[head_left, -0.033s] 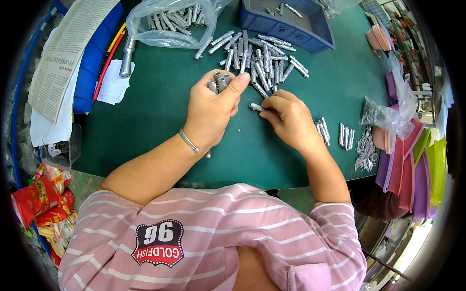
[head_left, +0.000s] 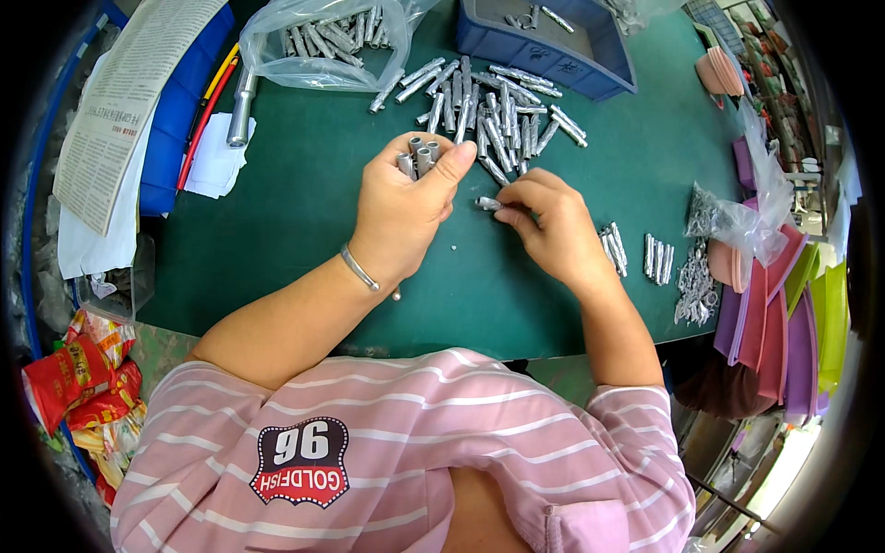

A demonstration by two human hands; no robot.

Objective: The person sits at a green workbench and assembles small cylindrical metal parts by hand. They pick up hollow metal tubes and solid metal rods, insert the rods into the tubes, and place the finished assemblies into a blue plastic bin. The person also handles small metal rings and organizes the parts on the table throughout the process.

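Several short silver metal tubes [head_left: 423, 159] stand bundled in my left hand [head_left: 402, 201], whose fingers wrap round them with the open ends facing up. To its right, my right hand [head_left: 546, 224] pinches one metal tube [head_left: 488, 204] between thumb and fingers, just above the green table. Past both hands spreads a loose pile of the same silver tubes [head_left: 498, 115], some lying across each other. Two small rows of tubes, one at the right wrist [head_left: 613, 249] and another row [head_left: 658, 259] farther right, lie side by side on the table.
A clear plastic bag of tubes [head_left: 324, 46] and a blue bin [head_left: 544, 46] stand at the back. Small silver parts [head_left: 696, 286] are heaped at the right, near pink and purple trays [head_left: 770, 323]. A metal-handled tool [head_left: 242, 109] and newspaper [head_left: 120, 111] lie left.
Almost nothing differs. The tube in my right hand has shifted very slightly right, and the bundle in my left hand has barely moved.
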